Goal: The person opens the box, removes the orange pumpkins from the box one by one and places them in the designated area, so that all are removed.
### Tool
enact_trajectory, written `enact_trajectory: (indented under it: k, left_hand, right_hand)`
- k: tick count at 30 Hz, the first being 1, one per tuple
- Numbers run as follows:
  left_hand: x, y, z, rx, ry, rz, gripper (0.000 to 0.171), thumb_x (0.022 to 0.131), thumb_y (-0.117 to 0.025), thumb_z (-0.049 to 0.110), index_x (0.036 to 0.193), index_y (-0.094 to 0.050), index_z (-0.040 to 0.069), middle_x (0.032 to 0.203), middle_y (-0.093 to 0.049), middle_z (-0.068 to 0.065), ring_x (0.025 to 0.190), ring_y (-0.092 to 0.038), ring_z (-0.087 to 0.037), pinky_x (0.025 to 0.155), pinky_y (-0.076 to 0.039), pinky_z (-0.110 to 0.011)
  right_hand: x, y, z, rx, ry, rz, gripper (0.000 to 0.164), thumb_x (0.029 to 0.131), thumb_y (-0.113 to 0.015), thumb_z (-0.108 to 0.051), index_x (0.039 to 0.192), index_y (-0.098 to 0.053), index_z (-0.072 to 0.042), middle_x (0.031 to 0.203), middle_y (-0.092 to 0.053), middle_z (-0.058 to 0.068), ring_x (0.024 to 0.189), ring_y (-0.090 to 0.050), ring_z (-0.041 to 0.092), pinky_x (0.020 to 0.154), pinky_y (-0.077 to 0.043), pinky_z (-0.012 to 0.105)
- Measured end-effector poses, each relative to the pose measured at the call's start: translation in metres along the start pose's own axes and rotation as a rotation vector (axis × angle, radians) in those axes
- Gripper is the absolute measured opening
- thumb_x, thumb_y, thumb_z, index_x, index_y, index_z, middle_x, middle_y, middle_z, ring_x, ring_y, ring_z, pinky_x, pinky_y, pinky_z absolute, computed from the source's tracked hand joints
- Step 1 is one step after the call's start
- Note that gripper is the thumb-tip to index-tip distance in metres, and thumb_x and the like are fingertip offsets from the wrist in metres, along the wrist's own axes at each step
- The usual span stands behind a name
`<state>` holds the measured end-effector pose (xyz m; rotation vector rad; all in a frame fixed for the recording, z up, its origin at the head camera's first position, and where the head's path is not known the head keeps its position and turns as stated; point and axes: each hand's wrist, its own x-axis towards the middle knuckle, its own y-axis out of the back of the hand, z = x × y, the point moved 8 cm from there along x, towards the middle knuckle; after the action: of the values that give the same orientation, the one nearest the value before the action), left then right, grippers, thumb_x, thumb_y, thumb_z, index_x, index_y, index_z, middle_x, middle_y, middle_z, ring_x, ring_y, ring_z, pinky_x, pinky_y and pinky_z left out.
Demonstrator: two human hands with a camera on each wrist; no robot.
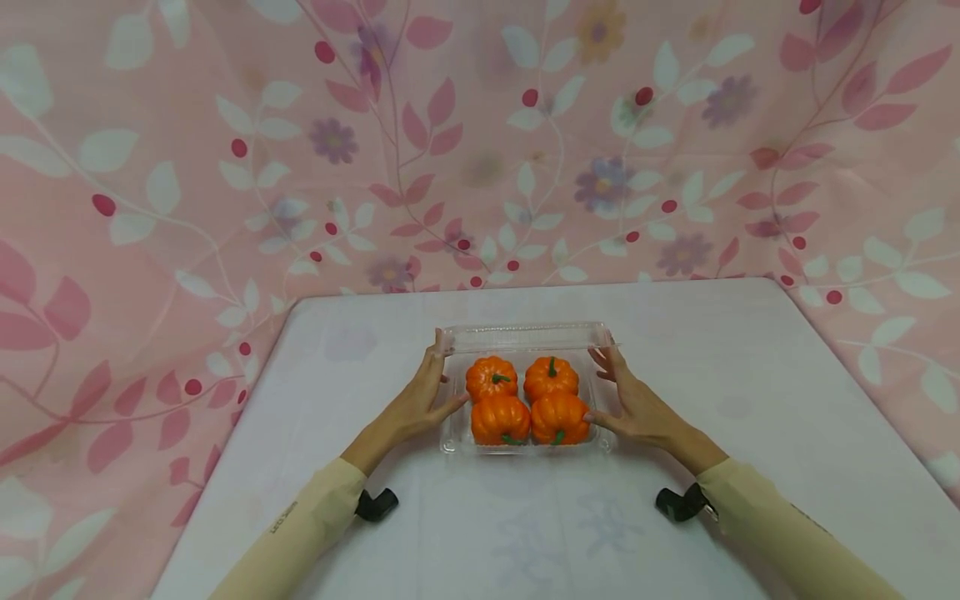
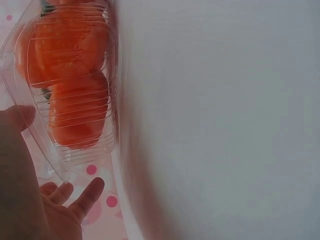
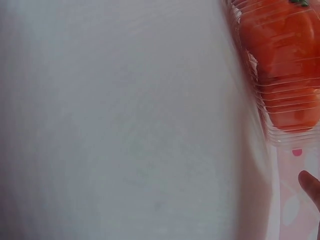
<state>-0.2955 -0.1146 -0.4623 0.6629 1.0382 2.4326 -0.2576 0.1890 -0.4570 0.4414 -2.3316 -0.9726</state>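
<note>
A clear plastic clamshell box [image 1: 525, 450] holds several small orange pumpkins [image 1: 557, 418] with green stems, packed close together. Its ribbed lid [image 1: 525, 337] is raised along the far side. My left hand [image 1: 422, 400] spans the box's left side, thumb at the near pumpkin and fingertips at the lid's left end. On the opposite side, my right hand [image 1: 641, 408] has its thumb over the near right pumpkin and its fingers by the lid's right end. The left wrist view shows the thumb [image 2: 22, 116] against the box's rim; only one fingertip [image 3: 311, 186] shows in the right wrist view.
The box stands on a white-covered table [image 1: 360, 350]. A pink floral curtain [image 1: 480, 150] hangs behind the table's far edge. Small black devices [image 1: 377, 505] are strapped at both cuffs, near the table surface.
</note>
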Motion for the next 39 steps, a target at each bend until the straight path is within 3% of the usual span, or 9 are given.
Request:
enact_trajectory:
  k: [5, 11, 15, 20, 24, 27, 31, 35, 39]
  left_hand:
    - [0.0017, 0.0012, 0.0024, 0.028, -0.002, 0.018, 0.108, 0.091, -0.067, 0.036, 0.155, 0.017, 0.013, 0.15, -0.028, -0.019, 0.105, -0.06, -0.028, 0.095, -0.054, -0.043]
    - [0.0028, -0.0014, 0.0017, 0.023, -0.003, 0.015, 0.11, 0.092, -0.067, 0.035, 0.154, 0.02, 0.012, 0.151, -0.027, -0.021, 0.113, -0.057, -0.03, 0.095, -0.052, -0.044]
    - [0.0036, -0.0034, 0.0003, 0.013, 0.005, 0.007, 0.112, 0.09, -0.069, 0.035, 0.154, 0.02, 0.013, 0.15, -0.025, -0.021, 0.112, -0.056, -0.031, 0.096, -0.052, -0.045]
    - [0.0027, -0.0036, 0.0007, 0.0, -0.007, 0.004, 0.11, 0.091, -0.069, 0.031, 0.154, 0.019, 0.008, 0.158, -0.016, -0.021, 0.111, -0.056, -0.032, 0.099, -0.051, -0.046]
    - [0.0011, -0.0015, 0.0008, -0.058, -0.014, 0.021, 0.107, 0.092, -0.068, 0.025, 0.154, 0.016, 0.003, 0.162, -0.011, -0.021, 0.121, -0.053, -0.036, 0.098, -0.051, -0.048]
    - [0.0008, 0.0007, 0.001, -0.106, -0.023, 0.043, 0.1, 0.092, -0.069, 0.021, 0.156, 0.007, 0.003, 0.161, -0.019, -0.021, 0.131, -0.047, -0.038, 0.096, -0.052, -0.048]
    - [0.0011, 0.0014, 0.0011, -0.097, -0.034, 0.048, 0.092, 0.093, -0.067, 0.021, 0.156, -0.003, 0.004, 0.157, -0.028, -0.023, 0.128, -0.05, -0.04, 0.095, -0.053, -0.047]
    - [0.0025, -0.0018, -0.0011, -0.105, -0.026, 0.02, 0.097, 0.094, -0.066, 0.023, 0.157, 0.006, 0.006, 0.161, -0.018, -0.021, 0.136, -0.042, -0.04, 0.098, -0.051, -0.048]
    - [0.0035, -0.005, -0.0036, -0.111, -0.022, -0.002, 0.101, 0.094, -0.065, 0.023, 0.156, 0.014, 0.01, 0.162, -0.011, -0.022, 0.14, -0.035, -0.041, 0.099, -0.05, -0.049]
  right_hand:
    - [0.0006, 0.0001, -0.0033, -0.019, 0.075, 0.007, 0.118, 0.08, -0.08, -0.031, 0.155, 0.006, 0.001, 0.156, -0.028, 0.027, 0.132, -0.044, 0.045, 0.095, -0.05, 0.054]
    - [0.0017, -0.0018, -0.0006, -0.038, 0.089, -0.008, 0.117, 0.084, -0.076, -0.038, 0.154, 0.008, 0.002, 0.159, -0.022, 0.024, 0.138, -0.034, 0.041, 0.092, -0.052, 0.051]
    - [0.0022, -0.0018, 0.0, -0.031, 0.084, -0.009, 0.12, 0.082, -0.078, -0.037, 0.154, 0.011, 0.003, 0.159, -0.019, 0.026, 0.138, -0.035, 0.042, 0.09, -0.053, 0.05]
    - [0.0028, -0.0004, -0.0003, 0.001, 0.064, 0.008, 0.124, 0.078, -0.082, -0.031, 0.155, 0.009, -0.001, 0.156, -0.027, 0.029, 0.134, -0.04, 0.044, 0.088, -0.054, 0.049]
    - [0.0029, 0.0001, -0.0016, 0.018, 0.076, 0.025, 0.122, 0.075, -0.085, -0.027, 0.153, 0.005, 0.001, 0.155, -0.027, 0.029, 0.132, -0.042, 0.046, 0.088, -0.055, 0.049]
    - [0.0033, 0.0007, -0.0014, 0.033, 0.08, 0.04, 0.115, 0.075, -0.085, -0.024, 0.151, -0.004, 0.003, 0.155, -0.028, 0.028, 0.132, -0.042, 0.046, 0.087, -0.055, 0.048]
    - [0.0045, 0.0005, 0.0, 0.04, 0.061, 0.029, 0.115, 0.074, -0.086, -0.021, 0.152, -0.005, 0.001, 0.157, -0.026, 0.026, 0.135, -0.04, 0.042, 0.086, -0.055, 0.045]
    - [0.0064, -0.0002, 0.0018, 0.04, 0.028, 0.003, 0.124, 0.073, -0.086, -0.022, 0.157, 0.004, -0.006, 0.162, -0.014, 0.023, 0.14, -0.036, 0.037, 0.084, -0.055, 0.039]
    - [0.0076, -0.001, 0.0022, 0.027, 0.032, -0.01, 0.124, 0.074, -0.085, -0.024, 0.157, 0.005, -0.004, 0.162, -0.009, 0.023, 0.14, -0.036, 0.038, 0.081, -0.055, 0.036]
